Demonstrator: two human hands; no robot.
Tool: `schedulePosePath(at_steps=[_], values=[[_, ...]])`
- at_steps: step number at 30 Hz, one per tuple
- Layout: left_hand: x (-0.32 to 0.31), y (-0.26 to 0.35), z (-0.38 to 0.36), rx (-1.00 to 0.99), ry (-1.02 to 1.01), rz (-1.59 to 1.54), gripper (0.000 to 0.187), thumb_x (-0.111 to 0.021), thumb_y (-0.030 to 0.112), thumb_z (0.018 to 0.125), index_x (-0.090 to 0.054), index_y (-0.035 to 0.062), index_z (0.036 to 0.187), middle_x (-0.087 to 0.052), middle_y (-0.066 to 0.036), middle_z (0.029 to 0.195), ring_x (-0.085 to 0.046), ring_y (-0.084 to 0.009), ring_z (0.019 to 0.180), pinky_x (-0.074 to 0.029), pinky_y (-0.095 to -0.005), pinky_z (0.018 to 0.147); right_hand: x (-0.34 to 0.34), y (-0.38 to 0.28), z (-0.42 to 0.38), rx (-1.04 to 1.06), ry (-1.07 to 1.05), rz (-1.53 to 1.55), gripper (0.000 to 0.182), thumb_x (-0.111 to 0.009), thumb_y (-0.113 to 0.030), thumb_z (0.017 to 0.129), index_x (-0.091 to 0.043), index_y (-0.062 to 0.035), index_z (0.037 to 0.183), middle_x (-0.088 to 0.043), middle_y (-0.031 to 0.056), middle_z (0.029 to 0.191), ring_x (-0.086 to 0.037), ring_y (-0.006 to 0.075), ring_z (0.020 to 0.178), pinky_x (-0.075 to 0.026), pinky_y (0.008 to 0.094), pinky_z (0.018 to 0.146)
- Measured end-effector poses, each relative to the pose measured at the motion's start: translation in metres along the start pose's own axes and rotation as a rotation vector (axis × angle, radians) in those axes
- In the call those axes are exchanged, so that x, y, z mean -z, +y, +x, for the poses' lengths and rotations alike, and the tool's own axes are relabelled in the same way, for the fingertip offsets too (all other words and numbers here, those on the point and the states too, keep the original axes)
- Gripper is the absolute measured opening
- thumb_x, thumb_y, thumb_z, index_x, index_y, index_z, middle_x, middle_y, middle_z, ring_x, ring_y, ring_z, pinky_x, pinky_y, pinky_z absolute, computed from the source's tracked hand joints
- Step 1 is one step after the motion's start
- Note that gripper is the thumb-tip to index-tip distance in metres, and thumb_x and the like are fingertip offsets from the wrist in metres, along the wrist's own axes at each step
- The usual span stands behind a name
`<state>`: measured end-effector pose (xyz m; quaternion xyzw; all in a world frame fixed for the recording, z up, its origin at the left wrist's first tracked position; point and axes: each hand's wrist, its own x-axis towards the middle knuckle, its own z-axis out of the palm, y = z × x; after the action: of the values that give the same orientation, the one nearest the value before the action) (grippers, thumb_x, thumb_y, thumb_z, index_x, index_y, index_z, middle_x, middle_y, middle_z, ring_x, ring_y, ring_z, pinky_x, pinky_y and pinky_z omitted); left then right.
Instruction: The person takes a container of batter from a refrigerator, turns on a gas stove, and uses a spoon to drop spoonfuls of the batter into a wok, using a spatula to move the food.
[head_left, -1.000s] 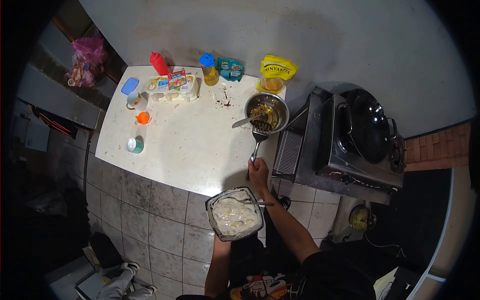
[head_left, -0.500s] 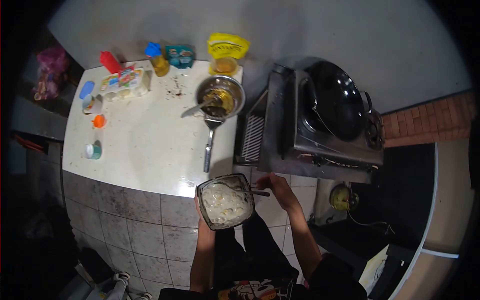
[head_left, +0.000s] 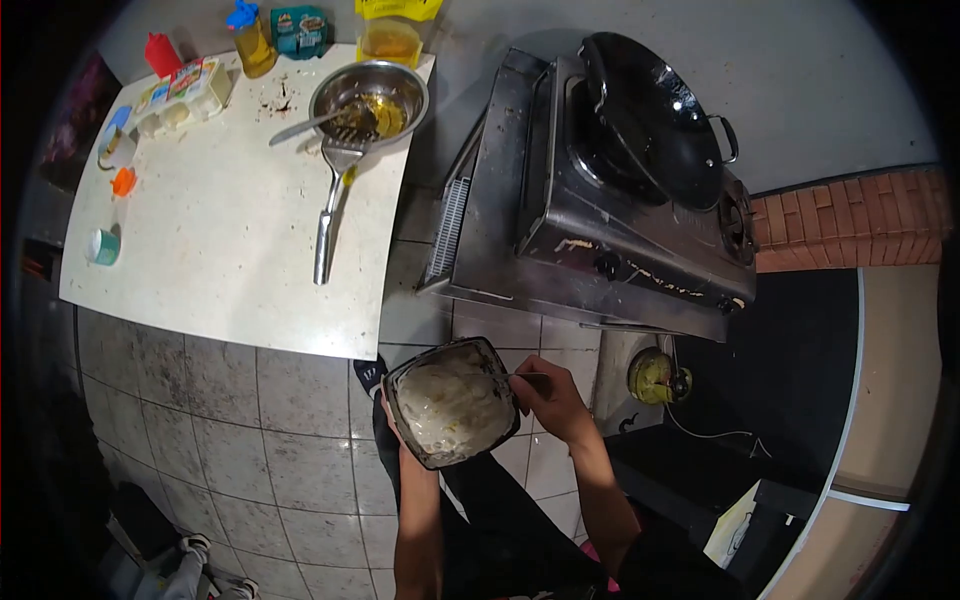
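A dark square bowl (head_left: 452, 402) of thick, pale, lumpy mixture is tilted slightly in front of me. My left hand (head_left: 392, 420) grips its left side, with most of the fingers hidden beneath. At the right rim, my right hand (head_left: 545, 392) is closed on the handle of a spoon (head_left: 505, 377), whose other end is in the mixture. Beyond the bowl, a metal spatula (head_left: 326, 230) lies on the white table (head_left: 230, 250), its head against a steel bowl (head_left: 418, 98) with yellow residue and a utensil inside.
On the right stands a gas stove (head_left: 590, 235) with a black wok (head_left: 660, 130). The table also holds an egg carton (head_left: 185, 105), an oil bottle (head_left: 252, 48), a teal packet (head_left: 299, 32) and a small jar (head_left: 102, 246). A gas cylinder top (head_left: 652, 377) shows below the stove.
My right hand has closed on the spoon handle, which it was only near before. The view has shifted, with the table and stove now higher and further left; the bowl is off the table's corner.
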<state>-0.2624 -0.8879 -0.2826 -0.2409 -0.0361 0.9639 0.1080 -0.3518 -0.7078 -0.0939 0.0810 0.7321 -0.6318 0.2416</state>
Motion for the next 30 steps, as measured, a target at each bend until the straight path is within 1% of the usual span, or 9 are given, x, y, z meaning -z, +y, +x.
schedulePosePath(at_steps=[6, 10, 13, 17, 20, 23, 26, 29, 30], values=[[0.053, -0.033, -0.036, 0.012, 0.105, -0.022, 0.060, -0.047, 0.050, 0.088, -0.047, 0.0048, 0.126, -0.052, -0.016, 0.125, -0.052, -0.0323, 0.111, -0.047, -0.0488, 0.092, -0.004, 0.036, -0.026, -0.015, 0.019, -0.035, 0.025, -0.054, -0.020, 0.093, -0.052, -0.0015, 0.077, -0.049, -0.0011, 0.062, -0.044, 0.0052, 0.058, -0.035, 0.0216, 0.052], [0.082, -0.035, -0.055, 0.024, 0.141, -0.036, 0.059, -0.046, 0.050, 0.088, -0.047, 0.0047, 0.126, -0.052, -0.016, 0.124, -0.053, -0.0322, 0.111, -0.047, -0.0487, 0.092, -0.010, 0.067, -0.035, 0.000, 0.031, -0.062, 0.028, -0.050, -0.021, 0.096, -0.051, -0.0018, 0.075, -0.045, -0.0023, 0.061, -0.040, 0.0048, 0.057, -0.033, 0.0213, 0.052], [0.098, -0.032, -0.064, 0.045, 0.156, -0.024, 0.059, -0.046, 0.050, 0.088, -0.047, 0.0046, 0.125, -0.053, -0.016, 0.124, -0.053, -0.0321, 0.110, -0.047, -0.0486, 0.092, -0.020, 0.080, -0.045, -0.036, 0.056, -0.050, 0.029, -0.051, -0.022, 0.095, -0.051, -0.0006, 0.075, -0.041, -0.0034, 0.063, -0.037, 0.0048, 0.060, -0.032, 0.0220, 0.055], [0.115, -0.021, -0.073, 0.046, 0.137, -0.005, 0.059, -0.046, 0.050, 0.088, -0.048, 0.0045, 0.125, -0.053, -0.016, 0.124, -0.053, -0.0321, 0.110, -0.047, -0.0485, 0.091, -0.037, 0.105, -0.057, 0.003, 0.047, 0.004, 0.030, -0.050, -0.021, 0.095, -0.050, -0.0003, 0.074, -0.040, -0.0035, 0.063, -0.036, 0.0050, 0.061, -0.033, 0.0225, 0.055], [0.127, -0.018, -0.081, 0.051, 0.136, 0.001, 0.058, -0.046, 0.050, 0.088, -0.048, 0.0044, 0.125, -0.053, -0.016, 0.123, -0.053, -0.0320, 0.110, -0.047, -0.0484, 0.091, -0.047, 0.121, -0.069, -0.016, 0.036, 0.037, 0.029, -0.050, -0.020, 0.095, -0.050, 0.0002, 0.075, -0.040, -0.0035, 0.063, -0.036, 0.0059, 0.060, -0.033, 0.0237, 0.055], [0.135, -0.020, -0.096, 0.058, 0.151, 0.005, 0.058, -0.046, 0.050, 0.088, -0.048, 0.0043, 0.125, -0.053, -0.016, 0.123, -0.053, -0.0320, 0.109, -0.047, -0.0483, 0.091, -0.050, 0.133, -0.082, 0.035, 0.003, -0.039, 0.027, -0.048, -0.020, 0.097, -0.052, -0.0016, 0.077, -0.045, -0.0021, 0.062, -0.041, 0.0048, 0.059, -0.034, 0.0210, 0.055], [0.141, -0.024, -0.109, 0.070, 0.163, 0.015, 0.058, -0.046, 0.049, 0.088, -0.048, 0.0042, 0.124, -0.053, -0.016, 0.123, -0.054, -0.0319, 0.109, -0.047, -0.0482, 0.091, -0.049, 0.134, -0.091, 0.033, -0.040, -0.055, 0.026, -0.049, -0.020, 0.096, -0.052, -0.0012, 0.078, -0.046, -0.0019, 0.064, -0.041, 0.0051, 0.060, -0.036, 0.0213, 0.056], [0.145, -0.030, -0.119, 0.074, 0.181, 0.028, 0.058, -0.046, 0.049, 0.088, -0.048, 0.0041, 0.124, -0.054, -0.016, 0.122, -0.054, -0.0318, 0.109, -0.048, -0.0481, 0.091, -0.049, 0.128, -0.099, 0.109, -0.021, -0.054, 0.024, -0.051, -0.019, 0.095, -0.052, -0.0009, 0.079, -0.047, -0.0017, 0.066, -0.042, 0.0053, 0.062, -0.037, 0.0216, 0.059], [0.144, -0.031, -0.120, 0.081, 0.186, 0.030, 0.058, -0.046, 0.049, 0.088, -0.048, 0.0041, 0.124, -0.054, -0.016, 0.122, -0.054, -0.0318, 0.109, -0.048, -0.0481, 0.091, -0.048, 0.127, -0.102, 0.071, -0.017, -0.048, 0.024, -0.052, -0.018, 0.094, -0.053, 0.0017, 0.081, -0.051, 0.0016, 0.069, -0.048, 0.0072, 0.068, -0.042, 0.0246, 0.067]])
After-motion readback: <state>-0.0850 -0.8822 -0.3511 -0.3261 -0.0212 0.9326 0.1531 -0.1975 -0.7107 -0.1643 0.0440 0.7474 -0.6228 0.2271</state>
